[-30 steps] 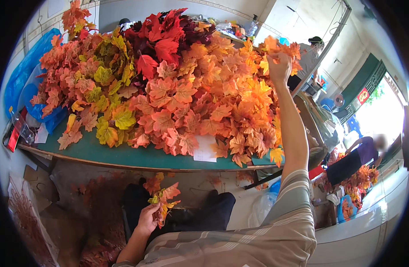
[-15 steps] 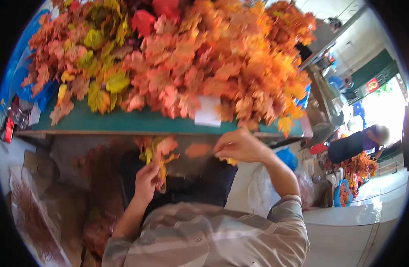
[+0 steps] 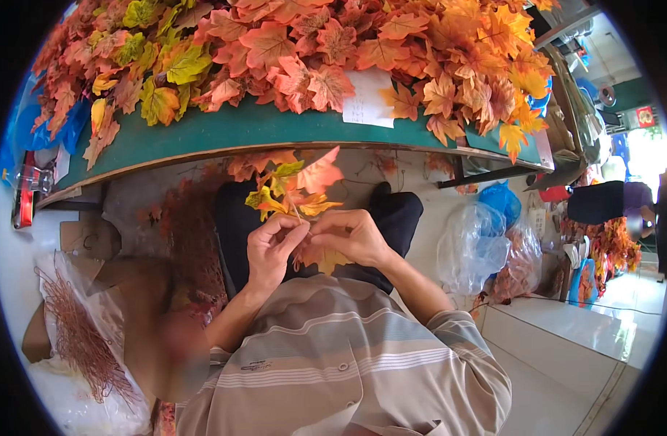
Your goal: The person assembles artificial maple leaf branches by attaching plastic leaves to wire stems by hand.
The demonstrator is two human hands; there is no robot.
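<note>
Above my lap, my left hand (image 3: 270,251) pinches the thin brown stem of an artificial maple leaf sprig (image 3: 279,190). Its red, orange and yellow-green leaves fan out above the fingers. Close beside it, almost touching, my right hand (image 3: 356,236) has its fingertips pinched at the stem. Below those fingers hangs a separate orange-yellow maple leaf (image 3: 323,259), which the right hand appears to hold by its base. The exact contact between fingertips and stem is hidden.
A green table (image 3: 224,132) ahead carries a big heap of artificial leaves (image 3: 275,51) and a white paper (image 3: 368,98). Brown stems in a plastic bag (image 3: 79,327) lie at left. Clear and blue plastic bags (image 3: 475,243) sit at right. Another person (image 3: 602,202) works far right.
My right hand has come down from near the table edge with the leaf and met my left hand. My left hand has shifted right with the sprig. The view has tilted downward.
</note>
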